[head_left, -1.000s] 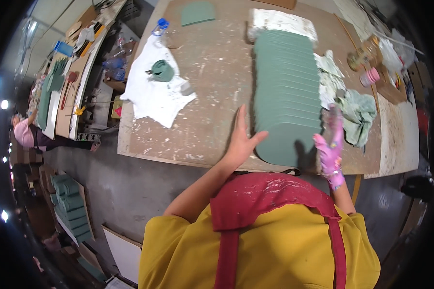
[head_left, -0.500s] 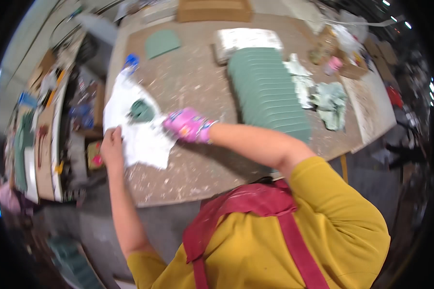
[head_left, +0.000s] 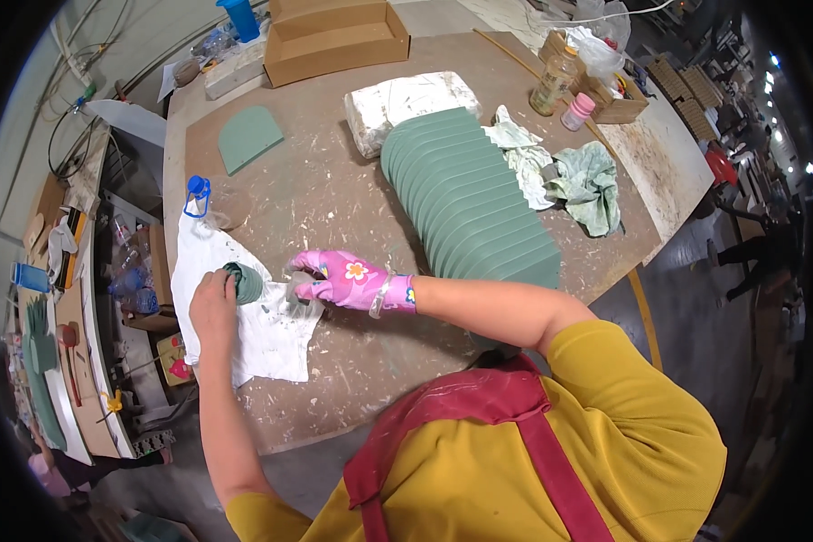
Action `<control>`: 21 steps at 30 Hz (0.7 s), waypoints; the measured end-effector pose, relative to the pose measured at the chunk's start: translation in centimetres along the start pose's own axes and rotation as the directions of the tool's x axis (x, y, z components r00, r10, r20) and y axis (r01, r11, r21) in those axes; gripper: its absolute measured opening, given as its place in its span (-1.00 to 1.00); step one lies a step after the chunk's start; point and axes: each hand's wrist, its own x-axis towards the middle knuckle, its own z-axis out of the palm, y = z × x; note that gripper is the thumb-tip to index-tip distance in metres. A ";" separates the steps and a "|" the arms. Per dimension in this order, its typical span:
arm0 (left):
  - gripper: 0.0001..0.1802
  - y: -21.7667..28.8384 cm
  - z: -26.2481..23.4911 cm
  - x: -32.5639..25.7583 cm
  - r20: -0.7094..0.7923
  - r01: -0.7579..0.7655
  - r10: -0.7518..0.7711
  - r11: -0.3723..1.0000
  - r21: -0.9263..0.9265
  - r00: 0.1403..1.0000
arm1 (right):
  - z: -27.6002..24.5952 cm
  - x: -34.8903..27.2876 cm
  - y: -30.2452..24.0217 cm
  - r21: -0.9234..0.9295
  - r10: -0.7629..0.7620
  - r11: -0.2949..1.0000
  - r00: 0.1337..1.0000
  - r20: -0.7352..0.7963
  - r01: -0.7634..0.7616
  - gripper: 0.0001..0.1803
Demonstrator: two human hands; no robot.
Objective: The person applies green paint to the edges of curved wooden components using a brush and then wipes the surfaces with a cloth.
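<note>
Both hands have left the row of green pieces [head_left: 470, 203]: the bare left hand [head_left: 212, 307] now grips a green tub [head_left: 244, 283] on the white cloth [head_left: 262, 334], the gloved right hand [head_left: 343, 282] pinching a small rag [head_left: 298, 291] beside it.

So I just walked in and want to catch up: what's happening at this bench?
A person in a yellow shirt and red apron works at a paint-spattered table. The bare left hand holds a small round green container on a white cloth, while the right hand, in a pink flowered glove, pinches something small and grey beside it; what it is I cannot tell. A row of green arch-shaped pieces lies to the right, beside crumpled rags.
</note>
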 end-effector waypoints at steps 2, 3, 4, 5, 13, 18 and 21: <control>-0.80 -0.2 0.6 0.2 0.000 -0.051 0.051 0.998 -0.027 0.999 | 0.4 0.4 0.6 -0.005 -0.038 0.999 0.999 -0.005 0.038 -0.41; -0.80 0.0 0.5 0.5 0.002 -0.054 0.054 0.998 -0.031 0.999 | 0.2 0.4 0.6 -0.019 -0.037 0.999 0.999 0.018 0.038 -0.40; -0.79 0.4 -0.1 0.7 0.037 0.029 -0.025 0.996 -0.086 0.999 | 0.2 0.4 0.6 -0.034 -0.036 0.999 0.998 0.042 0.038 -0.40; -0.78 0.6 -0.2 0.9 0.077 0.113 -0.103 0.984 -0.137 0.992 | 0.1 0.5 0.6 -0.037 -0.032 0.999 0.999 0.040 0.033 -0.40; -0.71 -5.6 1.7 -1.8 0.014 0.367 -0.445 0.720 -0.589 0.895 | -0.6 3.8 -2.2 0.005 0.163 0.987 0.987 -0.009 -0.163 -0.38; -0.75 -5.0 1.8 -2.6 0.200 0.466 -0.662 0.253 -0.848 0.723 | -1.7 7.2 -0.9 -0.035 0.117 0.992 0.993 -0.030 -0.118 -0.39; -0.74 -4.0 1.0 -2.8 0.245 0.438 -0.685 0.120 -0.891 0.686 | 0.0 9.1 -2.3 -0.164 -0.002 0.986 1.000 -0.008 0.001 -0.42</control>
